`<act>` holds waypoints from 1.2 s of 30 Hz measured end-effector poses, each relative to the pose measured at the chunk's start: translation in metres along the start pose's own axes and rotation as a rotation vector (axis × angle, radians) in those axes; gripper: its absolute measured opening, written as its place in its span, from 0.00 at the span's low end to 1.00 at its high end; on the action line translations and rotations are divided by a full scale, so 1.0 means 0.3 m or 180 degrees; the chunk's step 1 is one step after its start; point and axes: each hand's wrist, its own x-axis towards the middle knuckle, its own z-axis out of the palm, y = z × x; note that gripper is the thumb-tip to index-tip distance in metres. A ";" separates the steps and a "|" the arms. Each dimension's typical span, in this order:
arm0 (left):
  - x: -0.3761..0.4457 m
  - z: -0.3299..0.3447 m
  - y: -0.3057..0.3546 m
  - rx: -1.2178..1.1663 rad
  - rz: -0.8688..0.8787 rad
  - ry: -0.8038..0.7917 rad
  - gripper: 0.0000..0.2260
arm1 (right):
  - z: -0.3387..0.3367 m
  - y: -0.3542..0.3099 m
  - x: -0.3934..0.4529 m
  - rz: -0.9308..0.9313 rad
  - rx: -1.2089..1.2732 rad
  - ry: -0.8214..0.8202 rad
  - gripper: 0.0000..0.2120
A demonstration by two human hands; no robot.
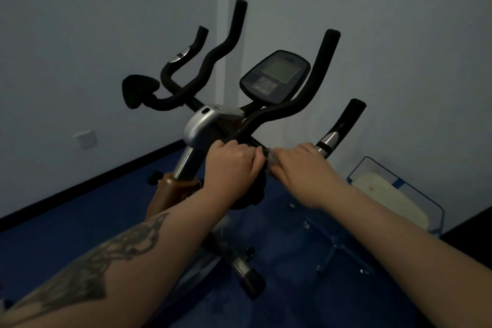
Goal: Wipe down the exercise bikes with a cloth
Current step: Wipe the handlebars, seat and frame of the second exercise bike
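An exercise bike (198, 128) with black foam handlebars (287, 109) and a dark console screen (275, 76) stands in the room's corner. My left hand (231, 162) grips the right-side handlebar near the silver stem. My right hand (298, 165) holds a small grey cloth (272, 158) wrapped on the same bar, just right of the left hand. The cloth is mostly hidden under my fingers. A silver-banded black grip (338, 130) rises beyond my right hand.
Blue carpet (292, 287) covers the floor. A clear plastic bin (399, 194) with white contents sits at the right by the wall. A wall socket (85, 138) is on the left wall. The bike's base foot (247, 274) lies below my arms.
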 end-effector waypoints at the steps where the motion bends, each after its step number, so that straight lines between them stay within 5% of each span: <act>1: -0.007 0.003 -0.002 0.0030 -0.0117 0.0035 0.18 | 0.004 0.028 -0.025 -0.0162 -0.0084 -0.0025 0.20; 9: -0.010 0.019 -0.005 0.0002 -0.0756 0.0104 0.15 | -0.011 -0.048 0.194 -0.0182 0.0214 -0.1008 0.16; 17: -0.019 0.017 -0.008 -0.0415 -0.1219 0.0155 0.16 | -0.007 0.012 0.110 0.0069 0.0484 -0.1077 0.22; 24: -0.024 0.010 -0.008 -0.0466 -0.1057 0.0258 0.14 | -0.021 -0.045 0.249 0.0128 0.1456 -0.1323 0.18; 30: -0.021 0.035 -0.020 -0.0416 -0.0874 0.0356 0.11 | -0.003 0.011 0.184 0.0160 0.0955 -0.1500 0.25; 36: -0.028 0.031 -0.026 -0.0539 -0.0744 0.0403 0.12 | -0.009 -0.052 0.267 0.0649 0.2330 -0.1276 0.28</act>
